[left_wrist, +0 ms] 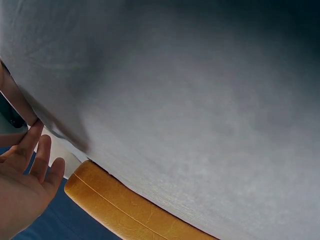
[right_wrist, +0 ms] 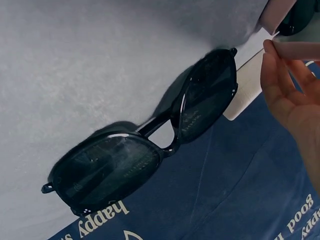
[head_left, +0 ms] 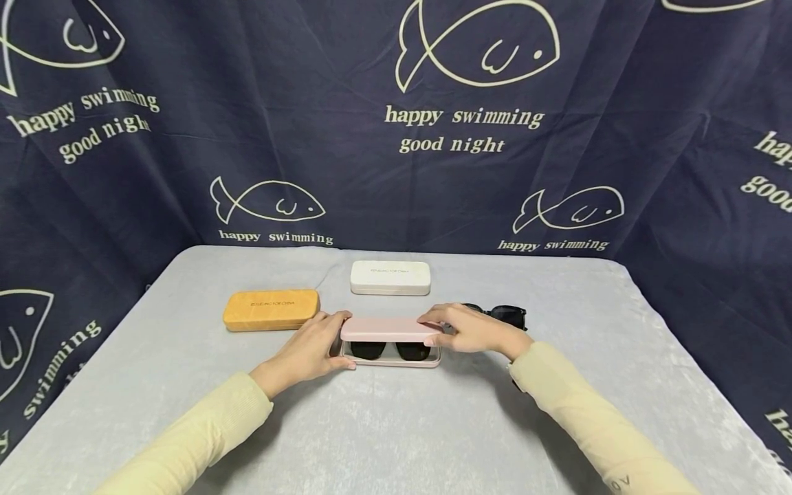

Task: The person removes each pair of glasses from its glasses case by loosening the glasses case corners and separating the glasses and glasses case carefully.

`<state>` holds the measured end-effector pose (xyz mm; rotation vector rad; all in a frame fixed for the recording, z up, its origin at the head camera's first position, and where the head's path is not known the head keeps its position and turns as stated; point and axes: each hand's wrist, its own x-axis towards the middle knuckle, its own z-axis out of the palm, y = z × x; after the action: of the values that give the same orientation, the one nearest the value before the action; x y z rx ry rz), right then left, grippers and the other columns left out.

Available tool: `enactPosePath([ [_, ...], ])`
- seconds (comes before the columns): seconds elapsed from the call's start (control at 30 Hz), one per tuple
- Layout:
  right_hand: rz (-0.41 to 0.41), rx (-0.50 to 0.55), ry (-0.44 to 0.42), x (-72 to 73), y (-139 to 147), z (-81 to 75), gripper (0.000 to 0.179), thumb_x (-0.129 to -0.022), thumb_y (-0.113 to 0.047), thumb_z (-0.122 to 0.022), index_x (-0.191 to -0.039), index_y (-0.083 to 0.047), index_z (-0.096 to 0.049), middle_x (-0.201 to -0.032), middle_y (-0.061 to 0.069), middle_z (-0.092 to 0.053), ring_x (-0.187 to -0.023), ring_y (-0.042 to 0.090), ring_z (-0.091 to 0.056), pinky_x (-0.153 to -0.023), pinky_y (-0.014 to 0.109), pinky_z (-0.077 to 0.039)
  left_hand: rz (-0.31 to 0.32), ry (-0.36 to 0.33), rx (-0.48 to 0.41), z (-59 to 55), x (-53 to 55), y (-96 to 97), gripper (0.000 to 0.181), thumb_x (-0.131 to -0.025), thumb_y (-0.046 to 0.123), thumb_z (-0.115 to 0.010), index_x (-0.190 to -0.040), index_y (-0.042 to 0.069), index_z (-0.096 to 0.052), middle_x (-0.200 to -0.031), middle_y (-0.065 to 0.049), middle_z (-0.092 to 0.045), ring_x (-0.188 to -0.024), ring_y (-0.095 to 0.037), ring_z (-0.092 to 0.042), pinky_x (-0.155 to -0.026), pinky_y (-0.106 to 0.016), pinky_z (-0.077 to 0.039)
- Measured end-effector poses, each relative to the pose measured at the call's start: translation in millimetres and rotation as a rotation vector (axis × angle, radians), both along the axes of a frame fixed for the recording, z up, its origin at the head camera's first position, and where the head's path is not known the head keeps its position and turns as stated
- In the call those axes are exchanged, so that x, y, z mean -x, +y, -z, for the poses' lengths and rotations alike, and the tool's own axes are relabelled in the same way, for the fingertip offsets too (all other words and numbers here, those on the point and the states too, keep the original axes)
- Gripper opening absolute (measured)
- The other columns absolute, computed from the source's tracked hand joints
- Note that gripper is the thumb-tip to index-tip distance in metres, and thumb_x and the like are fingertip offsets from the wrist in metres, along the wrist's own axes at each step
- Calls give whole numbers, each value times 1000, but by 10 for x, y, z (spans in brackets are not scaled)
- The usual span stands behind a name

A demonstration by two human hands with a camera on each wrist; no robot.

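Note:
A pink glasses case (head_left: 391, 328) lies on the table with its lid partly raised. Inside it, dark sunglasses (head_left: 413, 351) show below the lid's front edge. My left hand (head_left: 307, 348) holds the case's left end, thumb at the front corner and fingers toward the back. At the right end, my right hand (head_left: 473, 330) pinches the lid, fingers on top and thumb at its front edge. A second pair of black sunglasses (right_wrist: 120, 165) lies on the table beside the right hand, partly hidden by it in the head view.
An orange glasses case (head_left: 272, 311) sits shut just beyond the left hand. Farther back stands a shut white glasses case (head_left: 390, 278). The table (head_left: 396, 433) has a pale grey cloth, and a dark blue curtain (head_left: 365, 158) with fish drawings hangs behind and at the sides.

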<state>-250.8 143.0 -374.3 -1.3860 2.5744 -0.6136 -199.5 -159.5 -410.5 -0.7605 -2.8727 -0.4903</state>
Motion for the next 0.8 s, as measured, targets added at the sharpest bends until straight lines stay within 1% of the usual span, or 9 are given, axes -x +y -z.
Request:
enactPosePath([
  [0.07,-5,-2,-18,12,0,-19,39,-88,-27,-59,-118,-4,-60,-110,5,-63,-95,12,-57,-81,31,-47,-1,2,2,1,1,2,84,-65,45,-78,-129,3,-44,-111,-9,-61,-96,-22,-52,-85,-38,-43],
  [0.2,-26,-2,-58,40,-1,-43,38,-89,-26,-56,-118,-2,-60,-112,8,-63,-100,16,-59,-85,36,-48,-6,4,4,10,3,2,85,-64,45,-78,-129,3,-44,-109,-9,-62,-94,-22,-52,-84,-37,-43],
  [0.27,-24,7,-95,57,-4,-51,36,-89,-24,-56,-118,-3,-60,-112,8,-64,-101,17,-59,-85,37,-49,-8,5,3,15,5,2,85,-64,45,-78,-129,2,-43,-109,-10,-61,-95,-22,-52,-84,-37,-43],
  [0.4,-17,18,-170,96,-7,-58,34,-90,-22,-55,-117,-4,-61,-111,8,-64,-100,16,-60,-81,31,-51,-11,11,2,19,13,5,86,-64,44,-79,-129,2,-43,-110,-11,-61,-96,-23,-52,-86,-38,-43],
  [0.47,-12,22,-198,112,-7,-63,34,-90,-21,-55,-117,-2,-61,-111,9,-64,-100,16,-60,-79,28,-52,-13,13,1,20,15,5,86,-63,44,-79,-129,2,-43,-111,-11,-61,-97,-23,-52,-86,-38,-43],
  [0.6,-5,36,-233,153,-4,-62,34,-91,-19,-53,-117,1,-60,-113,12,-64,-101,16,-59,-82,27,-50,-15,9,-7,21,13,5,86,-63,44,-79,-129,2,-43,-110,-10,-61,-97,-23,-52,-87,-38,-43],
  [0.7,7,54,-260,205,-2,-52,31,-93,-18,-51,-115,-1,-62,-108,8,-66,-93,11,-57,-81,25,-47,-18,5,-14,18,8,7,89,-63,44,-80,-130,0,-41,-108,-9,-61,-98,-23,-52,-87,-38,-43],
  [0.8,23,77,-314,265,5,-46,30,-94,-19,-48,-112,-1,-63,-96,7,-66,-80,14,-55,-72,24,-46,-19,-4,-24,13,2,11,93,-62,44,-80,-132,-2,-38,-107,-7,-63,-99,-25,-52,-88,-39,-43],
])
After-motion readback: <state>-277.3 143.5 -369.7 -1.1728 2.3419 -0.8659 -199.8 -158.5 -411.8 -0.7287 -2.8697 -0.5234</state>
